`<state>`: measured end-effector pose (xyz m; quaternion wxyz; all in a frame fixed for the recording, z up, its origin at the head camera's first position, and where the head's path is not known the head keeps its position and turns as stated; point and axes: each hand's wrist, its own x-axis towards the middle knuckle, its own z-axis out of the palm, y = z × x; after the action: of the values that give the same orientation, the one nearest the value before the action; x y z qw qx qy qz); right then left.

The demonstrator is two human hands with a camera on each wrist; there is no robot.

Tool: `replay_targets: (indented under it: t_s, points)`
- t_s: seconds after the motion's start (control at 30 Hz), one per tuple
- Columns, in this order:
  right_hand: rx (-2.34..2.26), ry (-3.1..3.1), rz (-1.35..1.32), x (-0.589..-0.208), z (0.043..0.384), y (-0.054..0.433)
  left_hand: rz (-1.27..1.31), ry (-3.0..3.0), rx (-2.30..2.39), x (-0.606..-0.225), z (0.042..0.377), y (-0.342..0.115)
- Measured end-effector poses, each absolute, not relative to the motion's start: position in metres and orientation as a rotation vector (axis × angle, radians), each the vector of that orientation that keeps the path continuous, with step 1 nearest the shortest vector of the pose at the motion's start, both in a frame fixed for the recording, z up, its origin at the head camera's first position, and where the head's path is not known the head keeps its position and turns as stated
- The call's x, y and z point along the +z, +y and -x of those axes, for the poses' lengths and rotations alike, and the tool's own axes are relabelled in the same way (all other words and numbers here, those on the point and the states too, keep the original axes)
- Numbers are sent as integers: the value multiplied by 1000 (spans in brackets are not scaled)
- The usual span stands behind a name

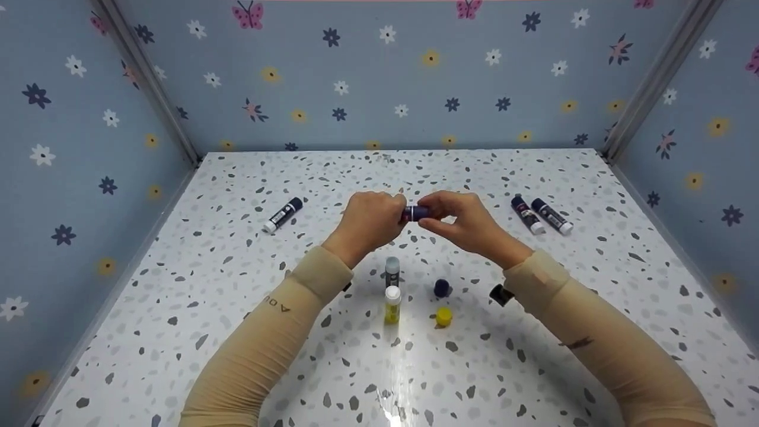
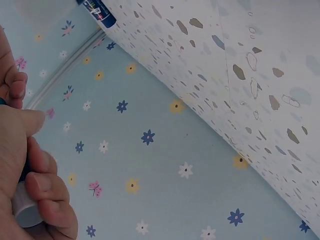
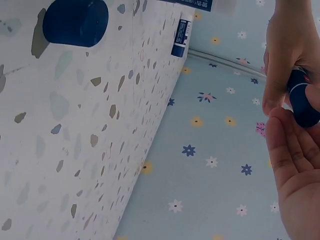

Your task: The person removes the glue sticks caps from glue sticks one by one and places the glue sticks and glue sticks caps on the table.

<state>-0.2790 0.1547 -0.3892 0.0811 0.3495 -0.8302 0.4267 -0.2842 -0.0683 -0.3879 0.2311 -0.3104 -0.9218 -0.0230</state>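
Note:
My left hand [image 1: 373, 219] grips the body of a dark navy glue stick [image 1: 413, 213] held crosswise above the table, its white end [image 2: 27, 210] poking out below the curled fingers in the left wrist view. From the other side my right hand [image 1: 465, 222] pinches the stick's dark cap [image 3: 302, 107] between thumb and fingers. Nearer the body stand a grey-topped tube [image 1: 392, 271] and a yellow tube [image 1: 392, 313] with a white top. To their right, a navy cap [image 1: 442, 288] and a yellow cap [image 1: 443, 316] are on the table.
One dark glue stick [image 1: 283, 214] lies on the speckled table [image 1: 237, 284] at left. Two more, a glue stick [image 1: 527, 214] and its neighbour [image 1: 552, 216], lie side by side at right. Flowered panels [image 1: 379, 89] enclose the back and sides. A small black piece [image 1: 501, 295] sits by the right cuff.

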Motion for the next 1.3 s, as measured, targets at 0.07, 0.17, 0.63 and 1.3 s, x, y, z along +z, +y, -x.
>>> replay_targets:
  t_s: [0.07,0.17,0.63,1.3]
  points:
    - [1214,-2485,-1093,-388,280,155,851,-2510,-41,-389,284,-69]
    - [1117,-2490,-1163,-388,281,155,847,-2500,-15,-388,284,-68]
    - [795,-2477,-1265,-391,281,155,868,-2601,-20,-386,286,-67]
    - [716,-2444,-1237,-397,280,171,812,-2754,-106,-388,294,-85]
